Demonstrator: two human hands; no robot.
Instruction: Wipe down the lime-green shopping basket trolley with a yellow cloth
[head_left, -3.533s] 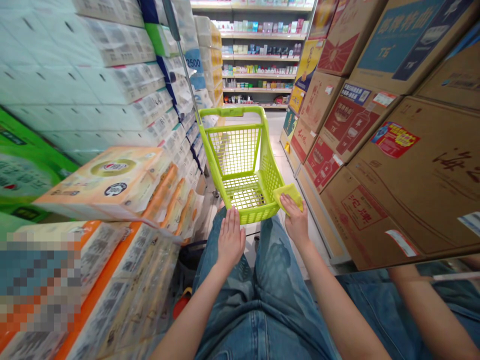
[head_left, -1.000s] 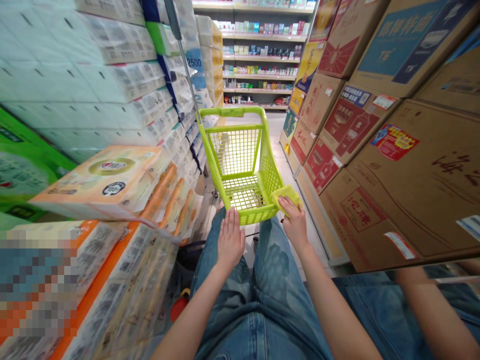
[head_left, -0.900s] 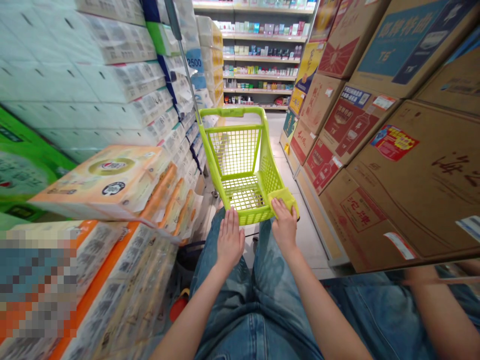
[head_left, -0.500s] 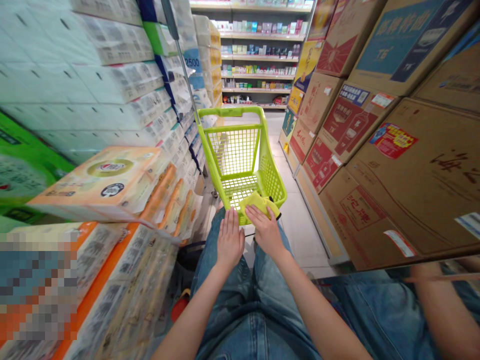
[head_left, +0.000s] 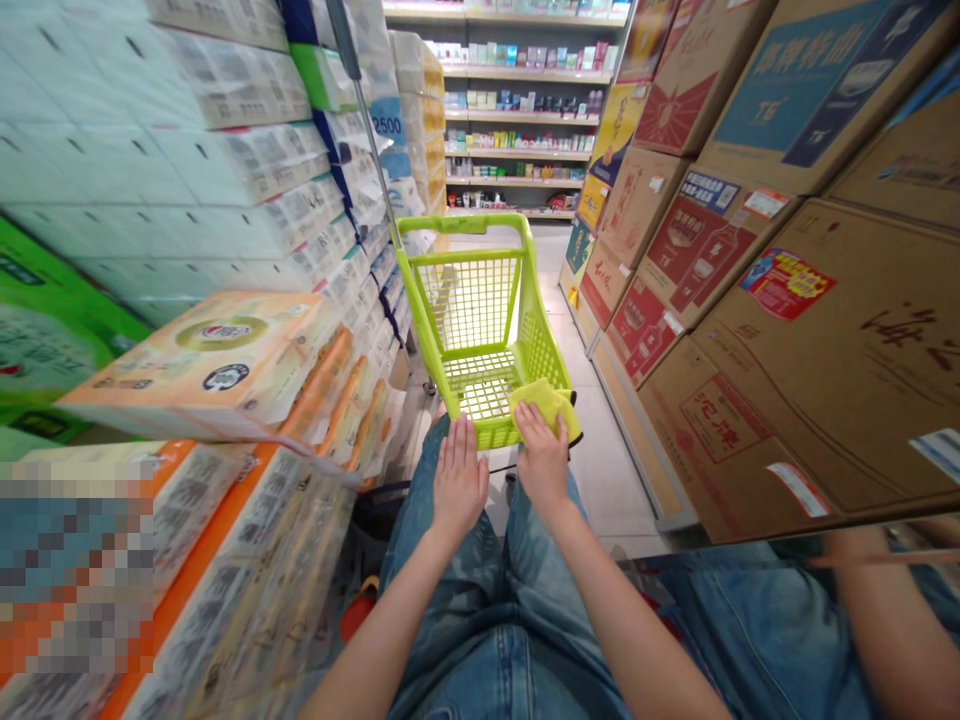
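A lime-green shopping basket with a lattice of holes stands in front of my knees, and I see nothing inside it. My left hand lies flat with fingers straight and its fingertips at the near rim. My right hand presses a yellow cloth with a dark edge against the near right corner of the rim. Its fingers lie over the cloth, and part of the cloth hangs outside the basket. A long pull handle rises from the basket's far left corner.
Stacked tissue packs and orange packs line the left side. Cardboard cartons are piled along the right. Shelves of small goods stand at the back. A reflective surface at lower right mirrors jeans and an arm.
My right hand has slid the yellow cloth to the right along the near rim, toward the corner. My left hand has stayed in place at the rim.
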